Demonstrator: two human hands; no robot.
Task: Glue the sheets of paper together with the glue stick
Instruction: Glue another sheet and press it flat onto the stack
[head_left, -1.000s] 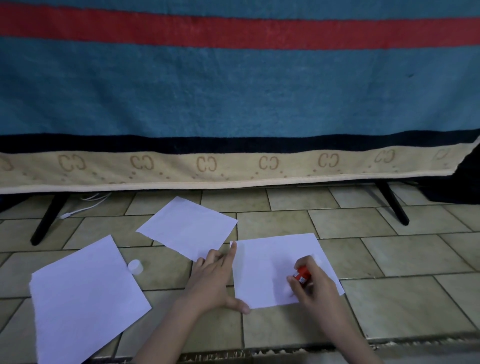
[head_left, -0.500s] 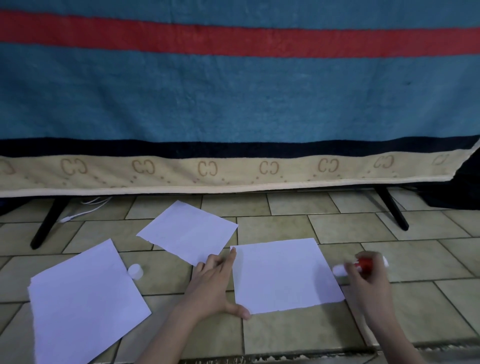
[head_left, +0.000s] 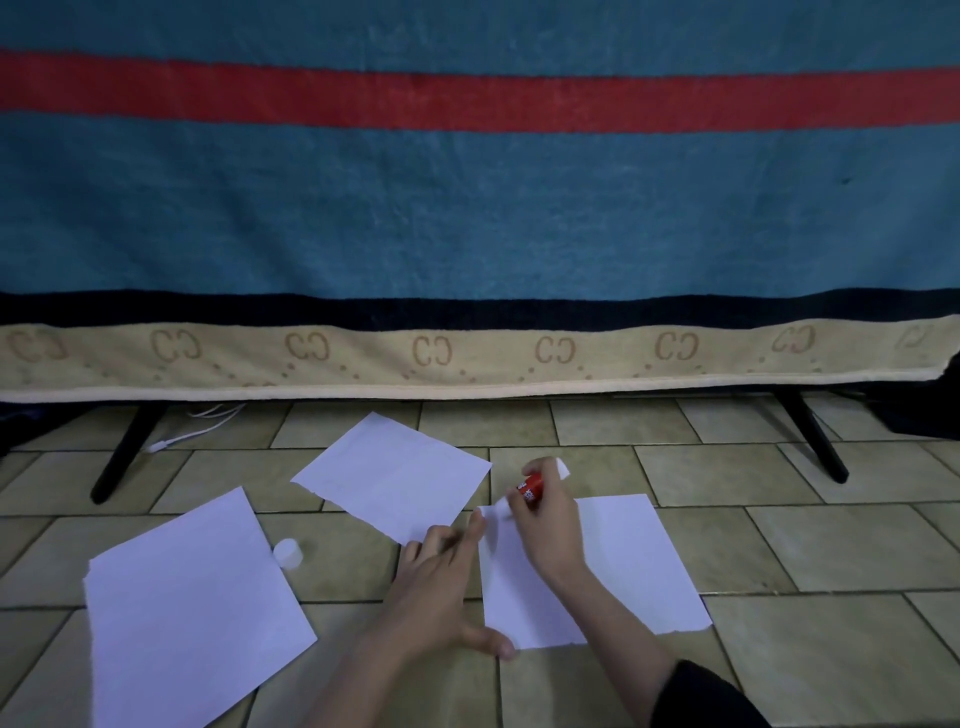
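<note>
Three white sheets lie on the tiled floor: a large one at the left, a torn one further back, and one in front of me. My right hand grips a red glue stick, its white tip down on the near sheet's far left corner. My left hand lies flat with straight fingers, pressing that sheet's left edge. The glue stick's white cap stands on the floor between the large sheet and my left hand.
A blue, red and beige blanket hangs over a frame with black legs straight ahead. A white cable lies under it at the left. Bare tiles stretch to the right.
My right hand with the glue stick has swung from beyond the sheet's right edge over to its far left corner. The left hand has stayed pressing the sheet's left edge.
</note>
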